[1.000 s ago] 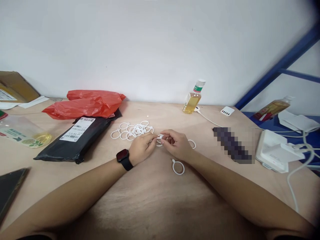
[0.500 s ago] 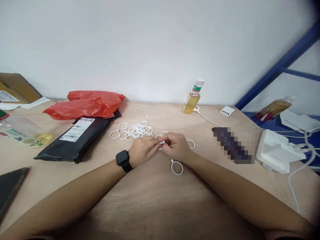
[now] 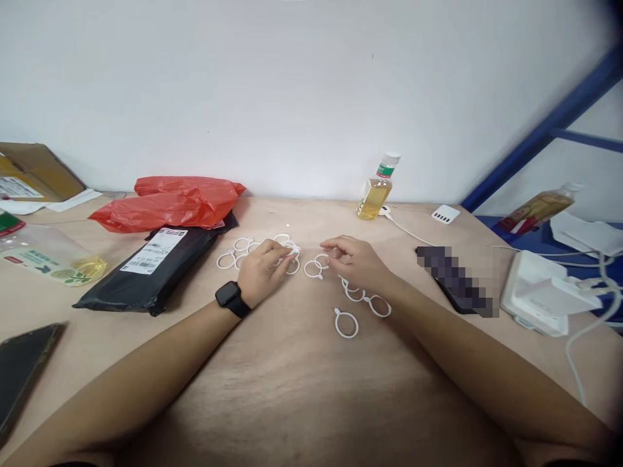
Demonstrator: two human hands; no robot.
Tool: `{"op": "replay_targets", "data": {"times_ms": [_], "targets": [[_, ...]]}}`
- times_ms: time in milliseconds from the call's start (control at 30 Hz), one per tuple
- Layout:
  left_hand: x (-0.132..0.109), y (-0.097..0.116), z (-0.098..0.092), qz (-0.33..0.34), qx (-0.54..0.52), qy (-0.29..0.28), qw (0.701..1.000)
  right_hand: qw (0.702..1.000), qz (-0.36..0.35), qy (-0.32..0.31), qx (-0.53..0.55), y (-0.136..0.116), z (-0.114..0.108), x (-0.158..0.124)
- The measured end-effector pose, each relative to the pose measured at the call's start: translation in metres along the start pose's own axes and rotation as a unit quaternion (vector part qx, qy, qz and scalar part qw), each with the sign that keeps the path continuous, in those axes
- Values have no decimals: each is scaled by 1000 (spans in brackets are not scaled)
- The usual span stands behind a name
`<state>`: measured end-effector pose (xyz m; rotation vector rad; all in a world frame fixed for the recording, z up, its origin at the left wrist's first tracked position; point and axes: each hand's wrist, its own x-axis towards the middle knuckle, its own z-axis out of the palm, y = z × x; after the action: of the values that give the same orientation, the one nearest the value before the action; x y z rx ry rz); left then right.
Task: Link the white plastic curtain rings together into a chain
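My left hand (image 3: 265,271), with a black watch at its wrist, is over the pile of white plastic rings and partly hides it. Its thumb and fingertips are pinched on a white ring (image 3: 296,250) at the pile's right side. Each ring has a small tab. To the right, my right hand (image 3: 359,263) is held with fingers apart and nothing visible in them. Two rings lie by its fingertips, while a couple more (image 3: 368,301) sit under and beside its wrist. Nearer to me lies a single ring (image 3: 337,312).
A black parcel (image 3: 146,285) and red plastic bag (image 3: 189,201) lie left, beside a clear bottle (image 3: 53,253) on its side. A dark phone-like slab (image 3: 29,370) is at front left. An upright bottle (image 3: 374,194), a pixelated object (image 3: 452,279) and white chargers (image 3: 540,292) with cables stand right.
My hands have parted. The left has moved back onto the ring pile, and the right has opened. Rings now lie by the right wrist, where one lay before.
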<state>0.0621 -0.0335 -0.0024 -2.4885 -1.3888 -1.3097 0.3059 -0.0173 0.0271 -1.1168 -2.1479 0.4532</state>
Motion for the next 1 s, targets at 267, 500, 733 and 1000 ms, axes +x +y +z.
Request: {"op": "replay_targets", "data": {"times_ms": [267,500,733,1000], "targets": [[-1,-10,4,-78,83,-31,993,970,-118,-161,-136,22,3,0],[-1,-8,2,-79,73,-21,994,961,-116,-183,-175,13,10,-3],[-2,-2,-1,-14,72,-15,997,989,-107,-95,-41,13,13,-2],[-5,6,1,143,47,-51,987,987,-61,-109,96,-6,17,-9]]}}
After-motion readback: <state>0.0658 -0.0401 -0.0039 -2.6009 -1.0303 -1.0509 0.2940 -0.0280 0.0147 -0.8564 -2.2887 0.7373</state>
